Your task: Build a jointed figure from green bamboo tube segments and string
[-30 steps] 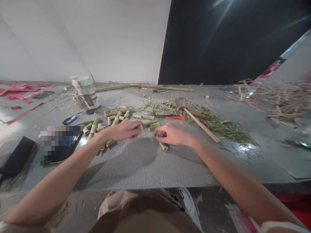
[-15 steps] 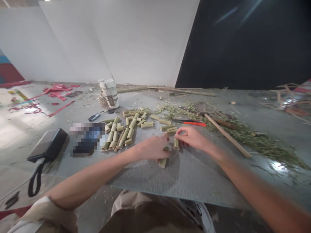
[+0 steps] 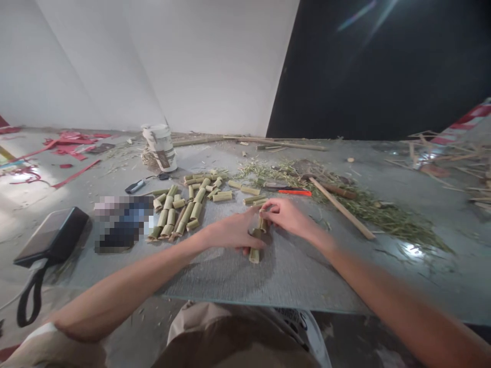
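Note:
A short cut bamboo piece (image 3: 254, 254) stands out below the fingers of my left hand (image 3: 235, 230), which are closed around it over the grey board. Just beyond it, my right hand (image 3: 284, 214) pinches a second bamboo piece (image 3: 263, 224). The two pieces lie nearly end to end; fingers partly hide where they meet. Several loose bamboo pieces (image 3: 250, 190) rest past my hands. On the left, many more pieces (image 3: 195, 211) lie in rows and a loose cluster.
A hammer with a wooden handle (image 3: 341, 208) and an orange-handled tool (image 3: 294, 192) lie at the right, beside green shavings (image 3: 399, 220). A white bucket (image 3: 163, 148) stands at the back. A black speaker-like box (image 3: 53, 236) with a strap sits far left.
My right hand has brought its bamboo piece left, up against the one under my left hand. The view has turned slightly to the right.

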Motion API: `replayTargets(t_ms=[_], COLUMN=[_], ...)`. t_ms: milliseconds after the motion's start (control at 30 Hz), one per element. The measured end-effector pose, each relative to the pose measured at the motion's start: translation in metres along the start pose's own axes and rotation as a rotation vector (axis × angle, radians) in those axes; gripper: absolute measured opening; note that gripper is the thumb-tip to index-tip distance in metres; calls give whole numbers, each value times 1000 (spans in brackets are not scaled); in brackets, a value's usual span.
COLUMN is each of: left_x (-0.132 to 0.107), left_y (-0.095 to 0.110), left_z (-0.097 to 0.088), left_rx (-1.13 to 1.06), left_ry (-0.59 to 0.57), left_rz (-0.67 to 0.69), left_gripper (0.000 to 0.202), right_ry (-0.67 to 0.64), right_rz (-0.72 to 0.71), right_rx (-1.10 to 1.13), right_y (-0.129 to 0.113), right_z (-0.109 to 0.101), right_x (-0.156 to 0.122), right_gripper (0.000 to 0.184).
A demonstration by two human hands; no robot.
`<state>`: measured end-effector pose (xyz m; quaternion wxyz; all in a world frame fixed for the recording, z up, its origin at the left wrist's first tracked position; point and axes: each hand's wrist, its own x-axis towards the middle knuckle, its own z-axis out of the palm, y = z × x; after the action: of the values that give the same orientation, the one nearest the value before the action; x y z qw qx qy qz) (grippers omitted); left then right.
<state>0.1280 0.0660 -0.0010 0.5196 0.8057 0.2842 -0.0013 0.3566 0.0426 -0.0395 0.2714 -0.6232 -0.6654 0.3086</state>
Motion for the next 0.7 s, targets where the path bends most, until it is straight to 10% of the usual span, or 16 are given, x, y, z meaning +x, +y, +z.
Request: replayTargets(t_ms=[567,700], left_x=[4,1], left_y=[-4,-6], left_z=[3,-22], left_rx=[-28,236], left_ry=[-3,211], left_rz=[-6,14], left_gripper=[108,82], right_ry=[40,214], right_rz=[-25,-134], right_rx=[-21,-172], right_y=[-13,-9], right_z=[5,-3], right_x=[-7,-3], right_gripper=[16,22])
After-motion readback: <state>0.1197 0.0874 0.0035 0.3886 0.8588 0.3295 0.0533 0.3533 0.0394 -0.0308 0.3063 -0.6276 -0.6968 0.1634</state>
